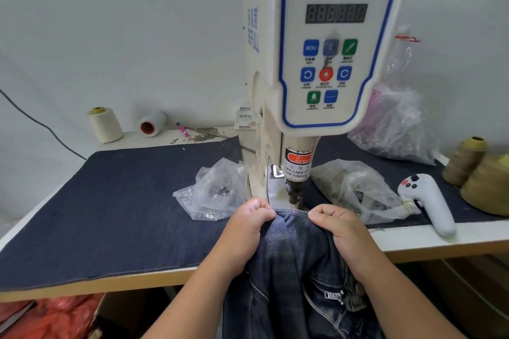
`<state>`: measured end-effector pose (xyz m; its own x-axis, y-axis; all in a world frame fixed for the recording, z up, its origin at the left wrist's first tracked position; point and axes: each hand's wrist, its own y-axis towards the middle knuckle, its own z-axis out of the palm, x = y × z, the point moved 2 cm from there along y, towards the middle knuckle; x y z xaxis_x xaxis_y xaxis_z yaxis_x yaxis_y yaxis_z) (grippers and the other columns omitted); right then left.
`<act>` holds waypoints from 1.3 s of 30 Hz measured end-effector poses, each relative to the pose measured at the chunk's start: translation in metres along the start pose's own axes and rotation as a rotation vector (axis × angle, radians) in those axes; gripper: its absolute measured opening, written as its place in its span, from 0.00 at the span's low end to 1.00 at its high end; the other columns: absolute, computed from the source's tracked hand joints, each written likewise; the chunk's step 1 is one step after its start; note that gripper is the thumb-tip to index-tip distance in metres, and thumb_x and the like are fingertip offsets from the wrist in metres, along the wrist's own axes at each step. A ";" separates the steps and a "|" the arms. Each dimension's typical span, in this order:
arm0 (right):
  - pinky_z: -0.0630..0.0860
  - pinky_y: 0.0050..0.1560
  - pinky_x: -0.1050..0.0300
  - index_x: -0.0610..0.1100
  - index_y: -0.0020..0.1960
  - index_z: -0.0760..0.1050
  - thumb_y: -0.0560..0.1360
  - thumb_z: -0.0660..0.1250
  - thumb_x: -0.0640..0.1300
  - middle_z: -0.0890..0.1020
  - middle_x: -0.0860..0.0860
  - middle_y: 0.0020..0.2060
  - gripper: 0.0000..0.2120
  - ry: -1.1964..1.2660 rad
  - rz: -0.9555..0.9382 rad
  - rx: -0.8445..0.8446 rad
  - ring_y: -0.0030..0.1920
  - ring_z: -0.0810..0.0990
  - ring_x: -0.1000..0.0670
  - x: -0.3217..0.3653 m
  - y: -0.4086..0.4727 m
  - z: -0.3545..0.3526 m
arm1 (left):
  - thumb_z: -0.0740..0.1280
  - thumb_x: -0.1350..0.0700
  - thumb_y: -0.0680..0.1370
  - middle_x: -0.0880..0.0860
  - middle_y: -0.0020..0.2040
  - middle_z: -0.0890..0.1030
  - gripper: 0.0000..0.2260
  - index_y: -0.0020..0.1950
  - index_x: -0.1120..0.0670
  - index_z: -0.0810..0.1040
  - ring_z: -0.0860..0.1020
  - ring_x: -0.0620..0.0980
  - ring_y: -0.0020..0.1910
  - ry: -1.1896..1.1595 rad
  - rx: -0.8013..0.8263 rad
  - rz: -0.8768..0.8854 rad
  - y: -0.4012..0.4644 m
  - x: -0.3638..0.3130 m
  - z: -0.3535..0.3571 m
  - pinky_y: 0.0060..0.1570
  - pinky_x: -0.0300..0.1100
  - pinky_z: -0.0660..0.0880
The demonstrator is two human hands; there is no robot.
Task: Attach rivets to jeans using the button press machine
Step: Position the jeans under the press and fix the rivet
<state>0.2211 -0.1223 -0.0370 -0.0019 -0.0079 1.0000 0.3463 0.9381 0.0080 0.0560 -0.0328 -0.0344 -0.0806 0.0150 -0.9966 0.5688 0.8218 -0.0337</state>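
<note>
Both hands pinch the jeans (300,250) at the waistband, left hand (249,221) and right hand (337,224) either side of the servo button machine's punch (294,190), lining up the spot, and next it looks like nudging the fabric squarely under.

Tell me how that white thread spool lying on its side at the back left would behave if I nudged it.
The white spool lies on its side, so it would probably roll. It looks small and nearly empty, so likely light. The upright cream cone beside it might stop it.
</note>
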 end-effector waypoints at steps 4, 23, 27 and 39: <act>0.74 0.38 0.64 0.46 0.33 0.79 0.78 0.65 0.39 0.80 0.51 0.31 0.16 -0.003 -0.001 0.000 0.35 0.77 0.55 -0.001 0.000 0.000 | 0.64 0.49 0.68 0.45 0.31 0.73 0.05 0.32 0.46 0.75 0.70 0.41 0.30 0.001 0.000 0.000 0.000 0.000 0.000 0.38 0.40 0.67; 0.74 0.38 0.64 0.45 0.34 0.81 0.74 0.69 0.45 0.82 0.50 0.33 0.11 0.009 0.005 0.006 0.36 0.79 0.55 -0.002 0.002 -0.001 | 0.64 0.49 0.68 0.45 0.31 0.74 0.05 0.32 0.47 0.75 0.71 0.41 0.31 0.015 0.003 -0.008 0.000 0.000 -0.001 0.39 0.42 0.67; 0.73 0.43 0.57 0.45 0.34 0.81 0.77 0.67 0.41 0.82 0.50 0.33 0.13 -0.016 0.010 -0.010 0.37 0.79 0.55 -0.004 0.003 -0.002 | 0.63 0.49 0.68 0.44 0.30 0.74 0.05 0.32 0.46 0.75 0.71 0.40 0.30 0.018 0.009 -0.007 0.000 0.000 -0.001 0.38 0.41 0.67; 0.73 0.46 0.55 0.44 0.36 0.81 0.78 0.66 0.41 0.82 0.47 0.35 0.12 -0.011 0.025 -0.022 0.39 0.79 0.52 -0.003 0.002 -0.002 | 0.64 0.50 0.68 0.45 0.31 0.74 0.05 0.33 0.47 0.75 0.71 0.42 0.31 0.014 0.002 -0.020 0.002 0.002 -0.002 0.38 0.42 0.67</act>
<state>0.2233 -0.1211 -0.0397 -0.0030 0.0194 0.9998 0.3672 0.9300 -0.0169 0.0554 -0.0304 -0.0363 -0.1036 0.0064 -0.9946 0.5688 0.8207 -0.0540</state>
